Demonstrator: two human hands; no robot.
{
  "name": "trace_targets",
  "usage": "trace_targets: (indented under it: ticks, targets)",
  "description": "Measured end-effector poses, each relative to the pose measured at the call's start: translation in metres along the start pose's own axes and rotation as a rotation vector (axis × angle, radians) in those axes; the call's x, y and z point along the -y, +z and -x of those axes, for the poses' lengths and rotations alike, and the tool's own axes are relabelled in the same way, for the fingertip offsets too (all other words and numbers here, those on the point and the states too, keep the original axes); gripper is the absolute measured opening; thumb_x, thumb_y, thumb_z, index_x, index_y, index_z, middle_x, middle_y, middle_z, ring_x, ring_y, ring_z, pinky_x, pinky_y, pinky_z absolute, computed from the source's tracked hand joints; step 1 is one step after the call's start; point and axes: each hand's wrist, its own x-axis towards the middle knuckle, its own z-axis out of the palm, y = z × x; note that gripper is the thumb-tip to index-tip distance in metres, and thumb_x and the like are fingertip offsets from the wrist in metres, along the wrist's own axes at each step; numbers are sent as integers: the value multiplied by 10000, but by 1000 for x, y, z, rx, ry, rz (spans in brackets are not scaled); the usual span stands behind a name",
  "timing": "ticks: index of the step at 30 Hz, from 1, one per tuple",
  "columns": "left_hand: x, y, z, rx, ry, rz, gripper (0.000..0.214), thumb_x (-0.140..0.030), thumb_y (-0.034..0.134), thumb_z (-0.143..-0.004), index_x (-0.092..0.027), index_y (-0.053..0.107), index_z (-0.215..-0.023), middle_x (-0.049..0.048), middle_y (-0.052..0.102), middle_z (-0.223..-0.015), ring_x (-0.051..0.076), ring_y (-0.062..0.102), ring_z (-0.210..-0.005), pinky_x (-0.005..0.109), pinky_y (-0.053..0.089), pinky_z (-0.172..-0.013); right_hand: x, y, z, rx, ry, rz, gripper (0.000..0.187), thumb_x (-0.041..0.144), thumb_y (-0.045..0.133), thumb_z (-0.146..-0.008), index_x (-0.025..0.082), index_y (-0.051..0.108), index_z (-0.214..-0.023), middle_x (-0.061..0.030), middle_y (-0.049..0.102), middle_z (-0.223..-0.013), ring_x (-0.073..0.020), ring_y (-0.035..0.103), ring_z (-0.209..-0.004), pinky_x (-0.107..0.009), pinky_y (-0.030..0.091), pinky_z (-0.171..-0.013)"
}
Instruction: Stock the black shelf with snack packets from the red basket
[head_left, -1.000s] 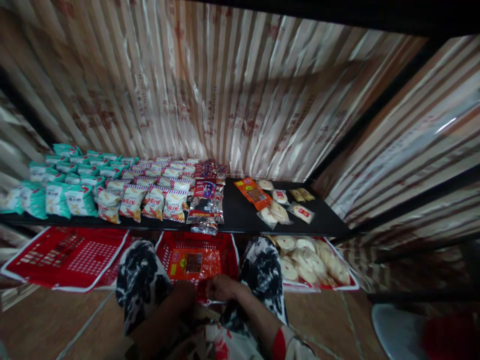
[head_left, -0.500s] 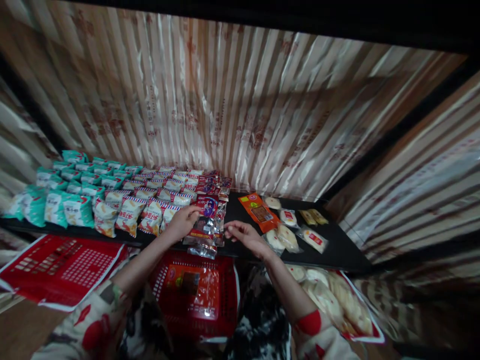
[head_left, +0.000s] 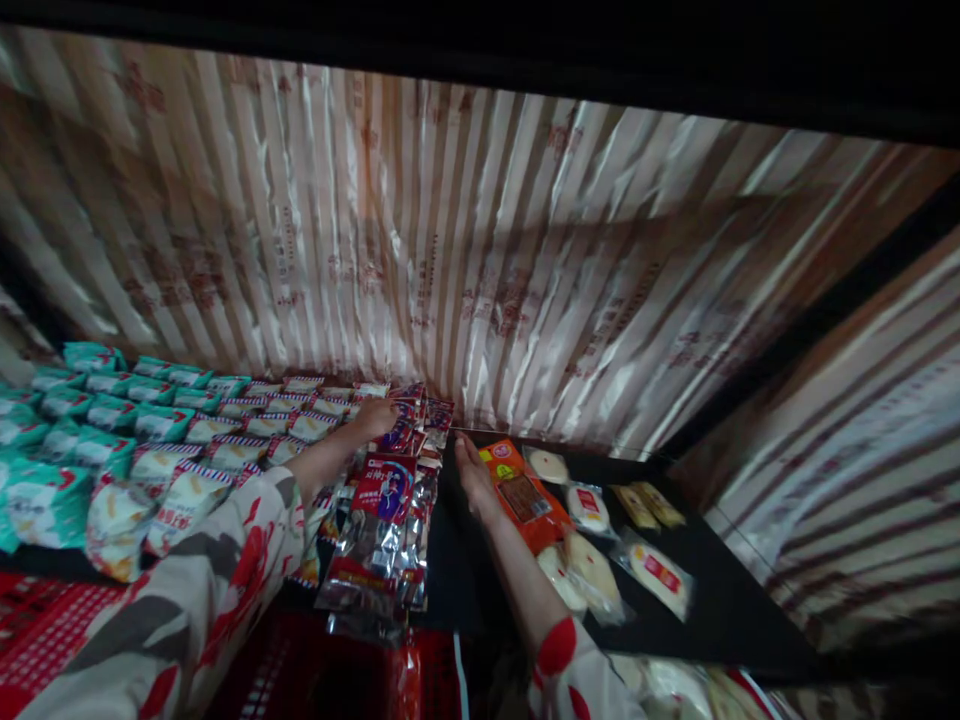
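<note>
At the back of the shelf my left hand [head_left: 377,418], its fingers closed, grips the left edge of a dark red and purple snack packet [head_left: 406,418]. A larger packet [head_left: 382,490] of the same kind lies nearer the shelf front, overlapping other shiny packets. To the right, my right hand [head_left: 474,478] is raised over the black shelf [head_left: 452,560], holding nothing, its fingers stretched out. It is beside an orange packet [head_left: 519,490], though whether it touches it I cannot tell.
On the left stand rows of teal bags [head_left: 49,500] and white striped snack bags [head_left: 187,505]. Wrapped round cakes [head_left: 589,565] and small yellow packets [head_left: 649,505] lie to the right. Red baskets [head_left: 67,625] are below the shelf, and a striped sheet [head_left: 420,250] hangs behind.
My left hand has moved from the front packet to the packets at the back. The right hand has moved farther back, next to the orange packet. The view has come closer to the shelf.
</note>
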Motion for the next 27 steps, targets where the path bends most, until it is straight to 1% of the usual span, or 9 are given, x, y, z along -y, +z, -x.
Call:
trace_targets:
  ticks: [2,5,8,11,14,16,21,24,27]
  targets:
    - [3,8,-19,20,20,-36,319,-231,359,-883,-138,654,-961,102,672,-1057,210,572,-1048,309,371,-943,-7,3,-5,-34,36,-48,683,632,211,-873,222,268,-1416,-60,325,-1469,-194,317,-1340,-364,323,-1074]
    - [9,20,-39,53,62,-73,339,-228,342,-893,-110,637,-1009,129,651,-1108,208,567,-1068,292,369,-942,-11,6,-8,-38,38,-85,692,638,237,-868,234,240,-1430,-35,284,-1488,-182,259,-1367,-362,262,-1109]
    - [11,31,-51,67,103,-94,347,-228,339,-894,-132,598,-1104,113,632,-1160,210,533,-1128,309,332,-988,-10,7,-8,-25,33,-88,688,633,259,-867,240,240,-1431,-23,276,-1491,-173,237,-1374,-363,215,-1128]
    - [11,40,-59,69,130,-111,372,-246,336,-896,-155,540,-1193,98,586,-1241,219,478,-1200,346,280,-1038,-11,9,-10,11,26,-126,682,628,275,-868,240,249,-1428,-19,289,-1486,-170,248,-1370,-358,206,-1131]
    - [8,46,-69,81,156,-132,375,-240,343,-892,-138,525,-1204,101,532,-1306,211,429,-1244,337,246,-1066,-17,10,-13,14,52,-137,700,633,299,-860,231,248,-1430,-25,301,-1481,-183,255,-1368,-360,213,-1128]
    - [6,49,-75,95,169,-143,361,-230,349,-888,-135,542,-1178,98,529,-1308,204,434,-1235,317,251,-1063,-20,12,-15,15,78,-135,720,632,330,-851,227,229,-1437,-29,297,-1482,-190,253,-1369,-360,224,-1123]
    - [0,52,-92,110,130,-140,391,-254,282,-912,-154,525,-1201,89,591,-1225,205,511,-1150,327,333,-1009,-24,19,-15,38,96,-201,706,587,408,-841,242,242,-1435,-23,325,-1468,-191,288,-1355,-371,258,-1107]
    - [-3,55,-103,107,84,-138,415,-277,238,-925,-172,514,-1216,82,608,-1201,200,538,-1127,327,368,-981,-26,26,-15,-11,48,-255,733,554,518,-796,257,279,-1422,-28,384,-1437,-219,323,-1338,-408,246,-1107]
    - [-5,59,-112,110,54,-142,407,-303,245,-924,-196,538,-1185,70,607,-1205,200,534,-1141,329,362,-991,-30,32,-17,-59,15,-301,793,526,592,-752,242,279,-1423,-44,402,-1426,-232,331,-1333,-419,239,-1108]
